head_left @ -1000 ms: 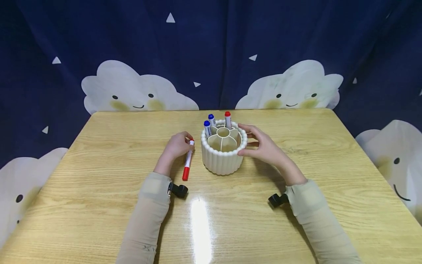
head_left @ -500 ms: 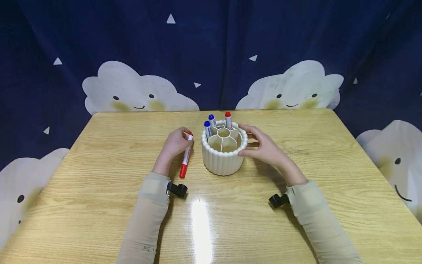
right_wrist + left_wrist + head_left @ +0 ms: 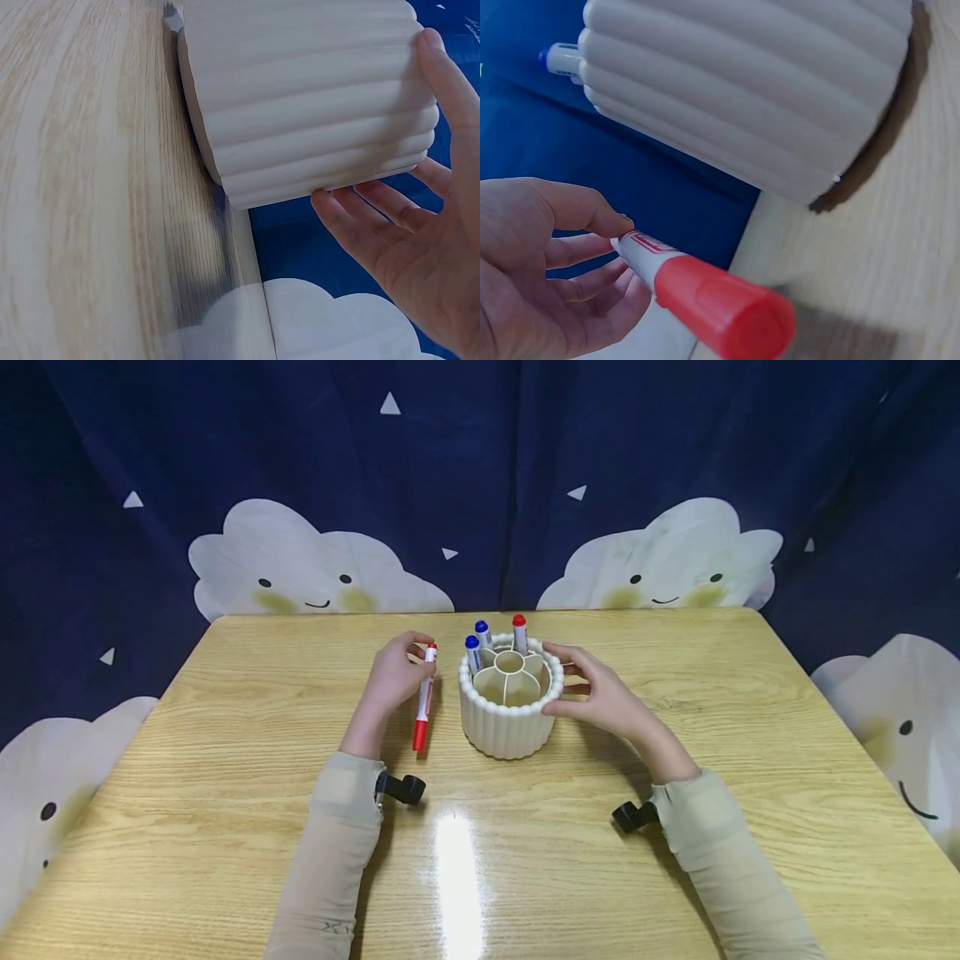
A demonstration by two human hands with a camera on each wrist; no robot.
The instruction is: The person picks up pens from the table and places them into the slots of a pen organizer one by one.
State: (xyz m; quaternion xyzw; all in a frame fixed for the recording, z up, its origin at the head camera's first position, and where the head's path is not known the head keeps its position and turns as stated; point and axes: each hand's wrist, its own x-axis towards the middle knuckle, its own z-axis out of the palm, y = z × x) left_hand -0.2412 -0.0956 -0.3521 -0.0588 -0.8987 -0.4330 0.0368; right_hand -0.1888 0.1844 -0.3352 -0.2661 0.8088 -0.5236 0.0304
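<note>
My left hand [image 3: 397,672] pinches a white marker with a red cap [image 3: 422,727] between thumb and fingers, just left of the pen holder. The marker slants, its red cap end low and toward me; in the left wrist view that red cap [image 3: 727,307] points at the camera. The ribbed cream pen holder [image 3: 506,731] stands upright, its inside split into petal-shaped compartments. Two blue-capped markers [image 3: 473,656] and a red-capped marker [image 3: 520,635] stand in its back and left compartments. My right hand [image 3: 603,693] holds the holder's right side, thumb in front and fingers behind.
The light wooden table [image 3: 225,793] carries the holder near its far edge. Behind hangs a dark blue curtain [image 3: 480,460] with smiling clouds. A black wrist camera [image 3: 405,789] sits on the left cuff, another wrist camera [image 3: 633,816] on the right cuff.
My left hand has moved away from me and slightly left, carrying the red marker up beside the holder. My right hand and the pen holder have stayed in place.
</note>
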